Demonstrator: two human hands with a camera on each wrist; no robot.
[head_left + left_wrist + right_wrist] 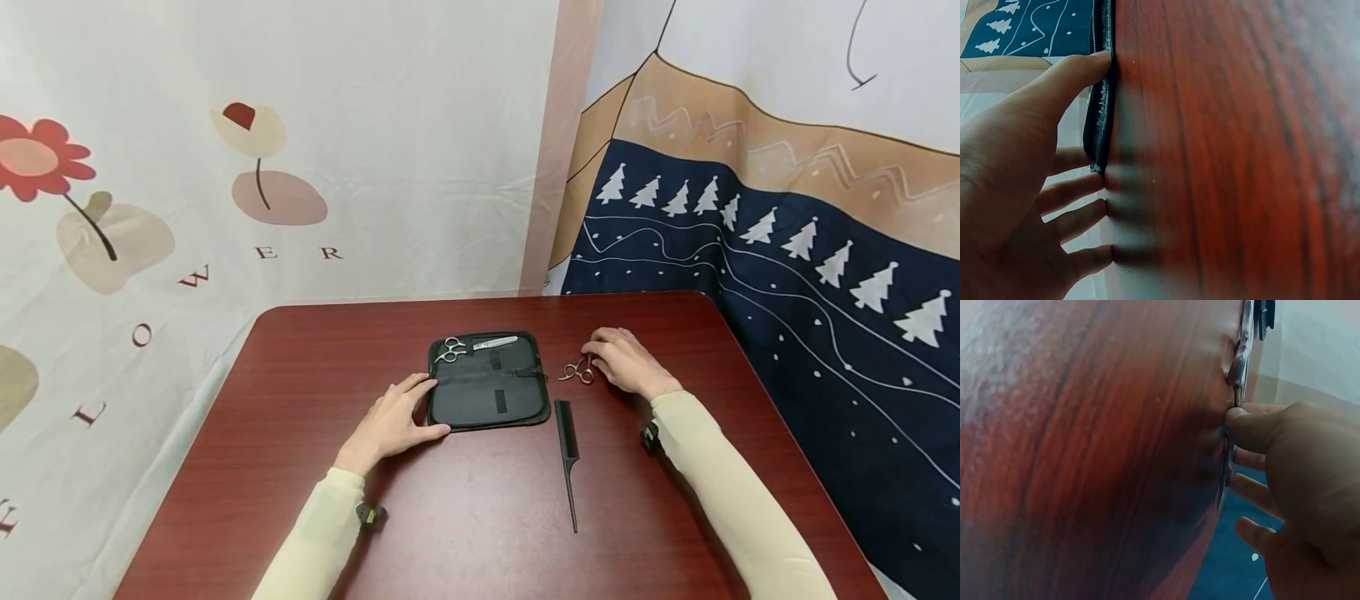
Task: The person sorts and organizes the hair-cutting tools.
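Observation:
A black zip case (468, 400) lies opened flat on the table, with silver scissors (452, 350) tucked along its far side. My left hand (390, 422) is spread round the case's near left corner. Its thumb touches the near edge and its fingers reach along the left side; in the left wrist view the fingertips rest on the table. To the right of the case, my right hand (622, 362) pinches a second pair of scissors (577, 372) low at the tabletop, finger rings toward the case, blades hidden under the hand. The right wrist view shows the thumb (1238, 415) against the metal.
A black rat-tail comb (567, 433) lies between the case and my right forearm, its thin tail pointing toward me. The reddish-brown table (480, 517) has rounded far corners. Printed cloths, one pale (420, 167) and one with white trees on navy (765, 292), hang behind and beside it.

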